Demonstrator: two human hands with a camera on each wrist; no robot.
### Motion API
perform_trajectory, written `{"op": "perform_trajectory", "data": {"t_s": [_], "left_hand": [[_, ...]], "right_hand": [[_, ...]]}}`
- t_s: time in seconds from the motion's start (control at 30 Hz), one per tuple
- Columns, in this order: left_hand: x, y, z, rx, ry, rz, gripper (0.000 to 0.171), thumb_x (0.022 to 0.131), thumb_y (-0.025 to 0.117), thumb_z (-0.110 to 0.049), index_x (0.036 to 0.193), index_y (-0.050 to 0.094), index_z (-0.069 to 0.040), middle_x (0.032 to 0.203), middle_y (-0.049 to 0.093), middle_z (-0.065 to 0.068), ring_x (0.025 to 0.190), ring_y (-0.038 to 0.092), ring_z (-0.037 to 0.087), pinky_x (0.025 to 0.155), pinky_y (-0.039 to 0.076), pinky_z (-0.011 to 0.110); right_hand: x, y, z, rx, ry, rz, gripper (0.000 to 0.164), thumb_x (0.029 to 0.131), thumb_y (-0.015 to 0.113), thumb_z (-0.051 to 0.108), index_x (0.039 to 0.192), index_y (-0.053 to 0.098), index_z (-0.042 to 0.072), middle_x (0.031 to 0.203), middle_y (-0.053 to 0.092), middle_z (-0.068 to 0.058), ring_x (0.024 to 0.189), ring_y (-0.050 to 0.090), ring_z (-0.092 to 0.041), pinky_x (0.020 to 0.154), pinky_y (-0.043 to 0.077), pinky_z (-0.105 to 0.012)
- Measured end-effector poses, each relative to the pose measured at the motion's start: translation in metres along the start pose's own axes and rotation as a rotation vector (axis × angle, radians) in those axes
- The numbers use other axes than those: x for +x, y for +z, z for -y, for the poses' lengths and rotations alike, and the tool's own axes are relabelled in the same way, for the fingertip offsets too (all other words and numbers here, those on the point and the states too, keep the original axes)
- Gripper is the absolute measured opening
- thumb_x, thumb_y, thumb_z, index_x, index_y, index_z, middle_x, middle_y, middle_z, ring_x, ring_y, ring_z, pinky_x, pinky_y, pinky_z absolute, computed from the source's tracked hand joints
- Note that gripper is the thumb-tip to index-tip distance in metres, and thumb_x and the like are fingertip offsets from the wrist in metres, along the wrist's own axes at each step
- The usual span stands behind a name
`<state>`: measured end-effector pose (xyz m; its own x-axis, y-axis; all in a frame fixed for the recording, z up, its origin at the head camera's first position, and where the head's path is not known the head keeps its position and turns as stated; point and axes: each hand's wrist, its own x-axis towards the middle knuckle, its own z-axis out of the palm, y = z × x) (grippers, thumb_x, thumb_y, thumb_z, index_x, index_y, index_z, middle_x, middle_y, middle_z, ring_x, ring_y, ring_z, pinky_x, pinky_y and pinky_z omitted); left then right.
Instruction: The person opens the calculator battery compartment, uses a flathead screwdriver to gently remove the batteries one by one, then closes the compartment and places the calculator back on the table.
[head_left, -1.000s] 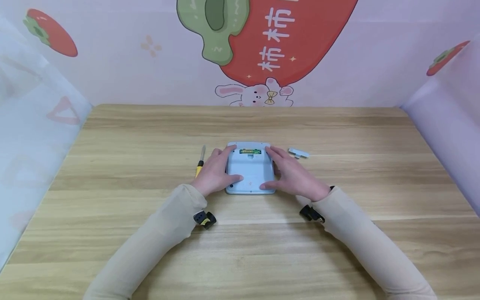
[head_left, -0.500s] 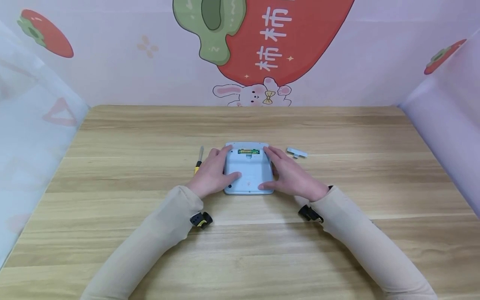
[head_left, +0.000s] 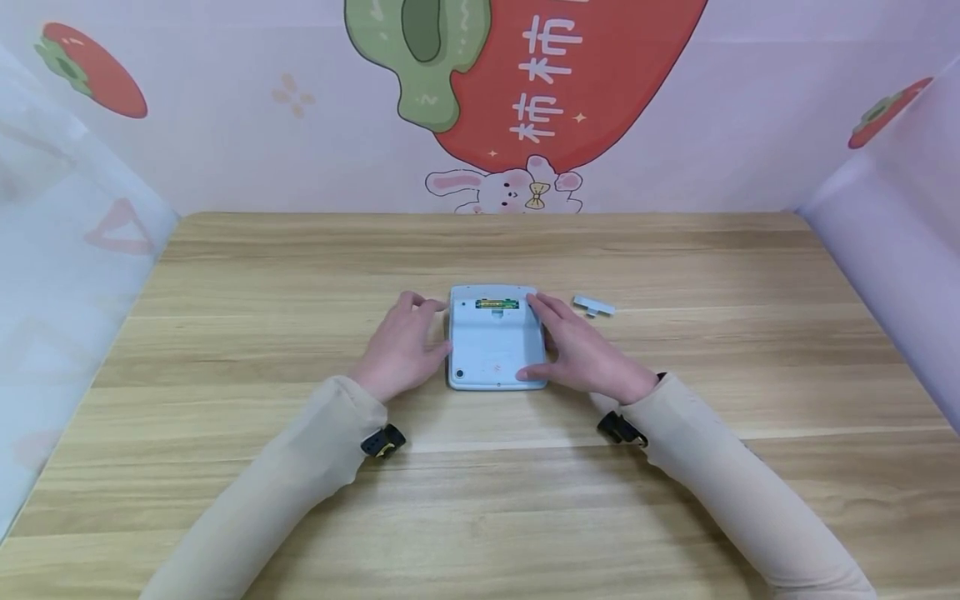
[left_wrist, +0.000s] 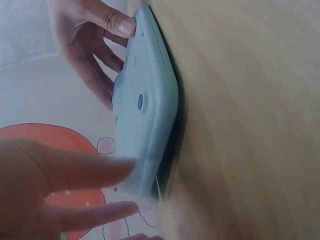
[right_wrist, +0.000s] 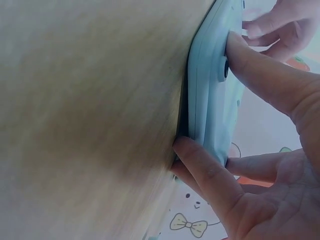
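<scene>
A light blue calculator point(head_left: 495, 350) lies back up on the table, its battery bay uncovered. One green and gold battery point(head_left: 497, 304) sits in that bay. My right hand point(head_left: 581, 346) grips the calculator's right side, thumb on the back and fingers along the edge, as the right wrist view shows. Beside the left edge is my left hand point(head_left: 401, 350), fingers relaxed and thumb near the casing; in the left wrist view this hand point(left_wrist: 55, 175) holds nothing. Whether its fingertips touch the casing I cannot tell. Right of the calculator lies a light blue battery cover point(head_left: 594, 305).
The wooden table point(head_left: 480, 508) extends on all sides of the calculator. A printed backdrop point(head_left: 262, 133) stands behind it and along both sides. The screwdriver from the earlier head frames is hidden, apparently by my left hand.
My left hand has come off the calculator's back and shifted left, covering where the screwdriver lay. The right hand keeps its hold, and the calculator and cover stay put.
</scene>
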<state>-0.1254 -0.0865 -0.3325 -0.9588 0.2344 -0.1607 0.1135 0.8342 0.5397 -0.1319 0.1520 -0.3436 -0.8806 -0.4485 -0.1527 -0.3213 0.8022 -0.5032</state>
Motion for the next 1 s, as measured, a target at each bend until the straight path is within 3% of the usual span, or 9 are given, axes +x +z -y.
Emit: {"op": "perform_trajectory", "data": {"t_s": [0.23,0.37,0.6,0.83,1.0], "left_hand": [[-0.008,-0.004,0.009,0.046,0.019,-0.064,0.050,0.081,0.063,-0.002,0.130,0.051,0.004,0.138,0.037,0.025,0.123,0.038,0.039,0.092,0.045,0.049],[-0.009,-0.006,0.013,0.066,0.026,-0.097,0.050,0.081,0.063,-0.001,0.129,0.050,0.006,0.138,0.035,0.028,0.123,0.036,0.042,0.092,0.045,0.049],[-0.013,-0.012,0.023,0.132,-0.028,-0.102,0.051,0.082,0.066,-0.005,0.129,0.050,0.008,0.136,0.038,0.031,0.123,0.036,0.045,0.098,0.039,0.053],[-0.016,-0.017,0.032,0.200,-0.085,-0.043,0.047,0.080,0.062,-0.003,0.125,0.052,0.010,0.120,0.046,0.030,0.103,0.050,0.042,0.072,0.049,0.047],[-0.016,-0.018,0.032,0.194,-0.112,-0.013,0.050,0.078,0.063,0.001,0.127,0.052,0.008,0.118,0.046,0.027,0.099,0.050,0.038,0.064,0.048,0.041]], "right_hand": [[-0.001,0.000,-0.001,0.001,-0.003,0.000,0.102,0.076,0.082,0.029,0.151,0.019,-0.002,0.157,0.018,-0.020,0.142,0.026,-0.035,0.113,0.028,-0.046],[-0.002,-0.001,-0.001,0.003,-0.006,0.000,0.102,0.076,0.082,0.028,0.151,0.019,-0.002,0.157,0.018,-0.020,0.142,0.027,-0.035,0.113,0.028,-0.045],[-0.001,0.000,-0.002,0.006,-0.015,-0.003,0.102,0.076,0.081,0.029,0.151,0.019,-0.002,0.157,0.018,-0.020,0.142,0.027,-0.035,0.113,0.029,-0.045],[-0.001,0.000,-0.002,0.010,-0.017,-0.004,0.102,0.076,0.082,0.029,0.151,0.019,-0.002,0.157,0.018,-0.020,0.142,0.026,-0.035,0.113,0.028,-0.045],[-0.001,-0.001,-0.002,0.000,-0.006,-0.003,0.102,0.076,0.081,0.031,0.151,0.019,-0.001,0.157,0.017,-0.019,0.143,0.025,-0.034,0.113,0.028,-0.046]]}}
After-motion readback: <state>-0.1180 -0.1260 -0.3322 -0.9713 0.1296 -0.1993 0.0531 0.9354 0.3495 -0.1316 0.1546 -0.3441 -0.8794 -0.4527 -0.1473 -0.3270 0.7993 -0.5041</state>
